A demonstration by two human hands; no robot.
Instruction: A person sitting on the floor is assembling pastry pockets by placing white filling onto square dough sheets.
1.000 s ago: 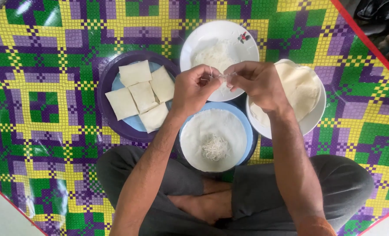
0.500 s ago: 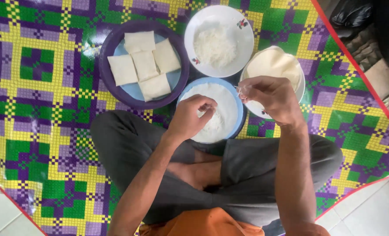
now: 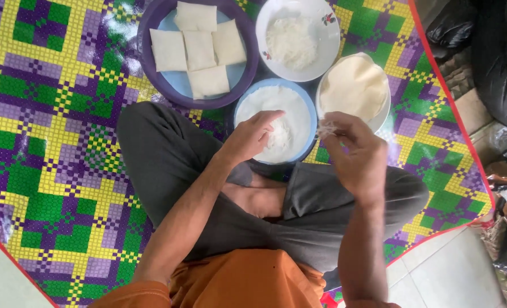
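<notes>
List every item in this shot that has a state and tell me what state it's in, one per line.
Left hand: fingertips resting on the wrapper in the blue plate.
Right hand: raised, pinching white shreds.
Blue plate: holds one flat wrapper with a small shred pile.
Purple plate: holds five folded parcels.
White bowl: partly filled with shreds.
White plate: stacked with flat wrappers.
</notes>
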